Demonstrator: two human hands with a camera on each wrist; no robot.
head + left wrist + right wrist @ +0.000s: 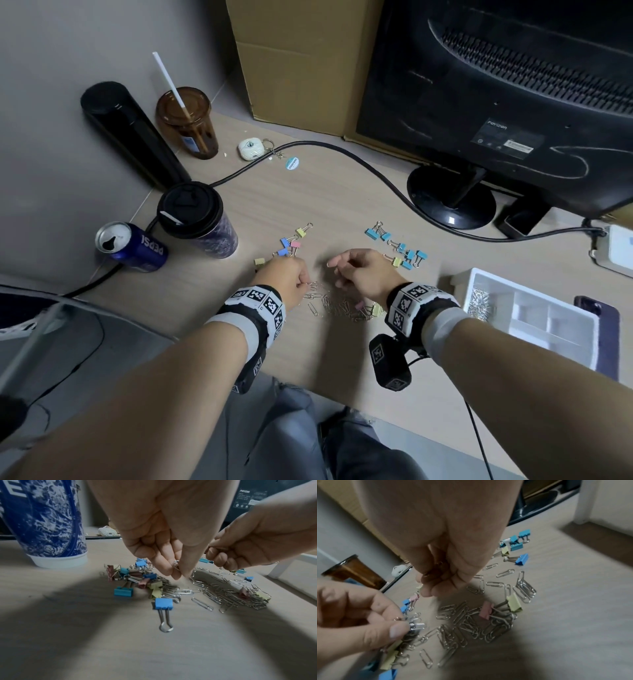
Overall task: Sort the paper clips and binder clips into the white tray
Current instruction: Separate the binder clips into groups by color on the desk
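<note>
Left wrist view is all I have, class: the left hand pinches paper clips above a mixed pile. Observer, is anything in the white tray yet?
Observer: Yes. The head view shows the white tray with a heap of paper clips in the compartment nearest the hands. I see no binder clips in it.
Operator: Is the right hand free to carry some over?
Observer: No. In the right wrist view the right hand has its fingers curled round a few paper clips.
</note>
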